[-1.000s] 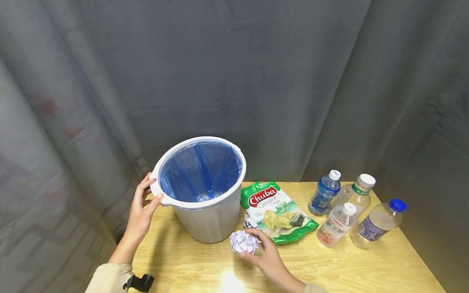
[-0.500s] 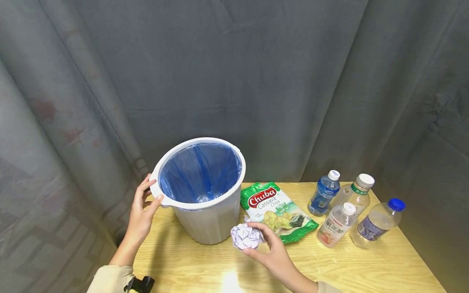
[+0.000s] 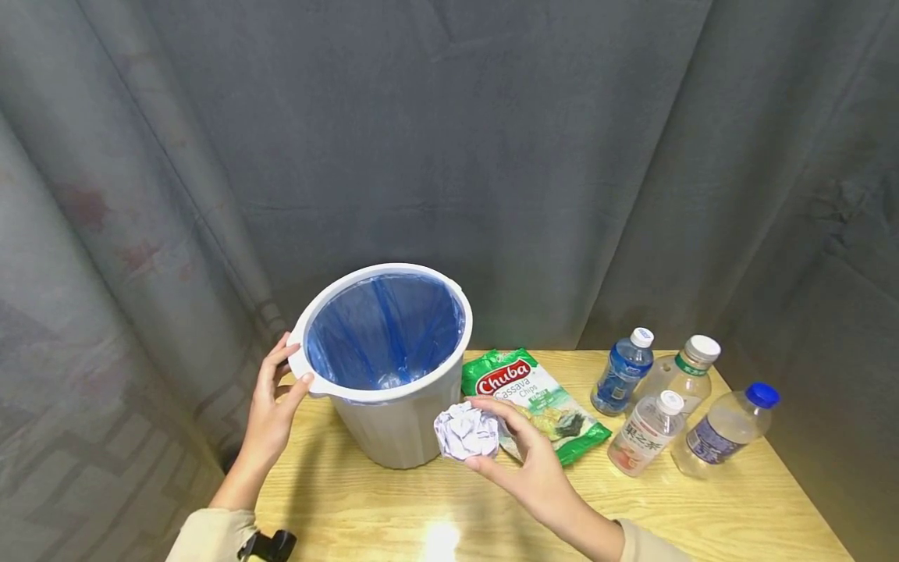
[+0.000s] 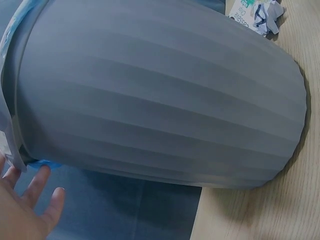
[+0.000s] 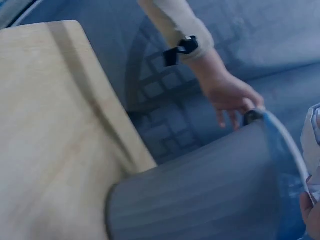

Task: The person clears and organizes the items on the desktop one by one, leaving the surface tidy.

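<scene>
Clutching a crumpled paper ball [image 3: 467, 432] in curled fingers, the right hand [image 3: 528, 460] holds it above the surface [image 3: 632, 507], just right of the lined bin [image 3: 393, 425]. The left hand [image 3: 270, 410] pinches the bin's rim. Nothing appears binned yet; chip bag [image 3: 534, 390] and four bottles [image 3: 656, 402] lie further right.

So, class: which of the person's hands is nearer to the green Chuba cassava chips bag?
Right. The right hand, holding a crumpled paper ball, hovers over the chips bag's near edge. The left hand grips the bin's rim on the far side from the bag.
</scene>
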